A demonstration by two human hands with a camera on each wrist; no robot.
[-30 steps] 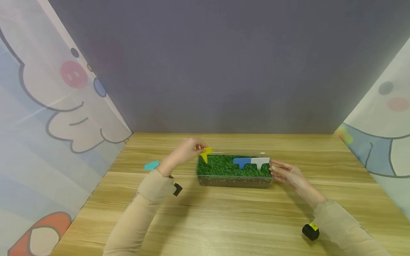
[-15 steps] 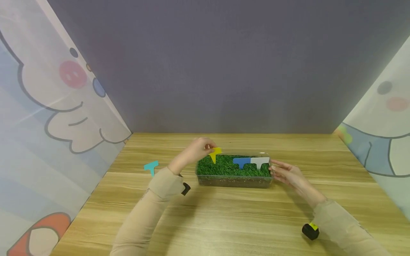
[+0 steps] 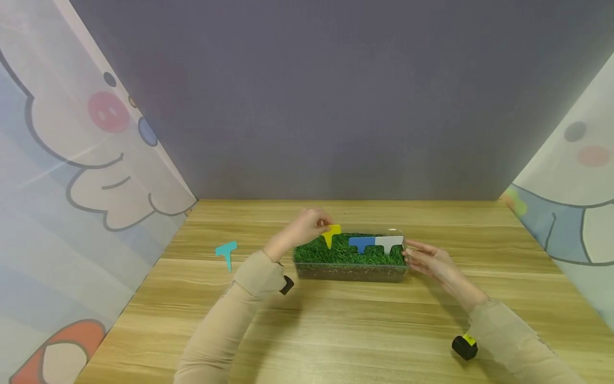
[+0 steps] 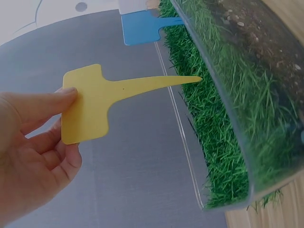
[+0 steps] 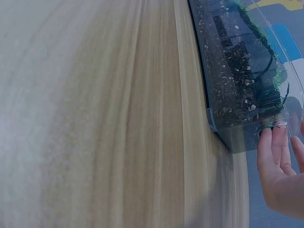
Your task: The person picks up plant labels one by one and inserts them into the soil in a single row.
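Observation:
My left hand [image 3: 307, 226] pinches a yellow T-shaped plant label [image 4: 90, 104] by its broad head, between thumb and fingers. Its pointed stem reaches down to the grass in a clear plastic planter box [image 3: 350, 273], left of the other labels. A blue plant label [image 3: 362, 243] and a white plant label [image 3: 389, 242] stand side by side in the grass toward the right end. Against the box's right end wall rest the fairly straight fingers of my right hand [image 3: 434, 262]. In the right wrist view those fingertips [image 5: 280, 135] touch the clear plastic near the corner.
A teal plant label [image 3: 227, 252] lies flat on the wooden table [image 3: 336, 330], left of the box. Behind the table stands a dark grey panel [image 3: 336, 106]. Cartoon-printed sheets [image 3: 96, 176] flank both sides. Soil and small stones show through the box wall.
My left hand has carried the yellow label to the right along the box and slightly down toward the grass. More of the teal label now shows. The right hand stays where it was.

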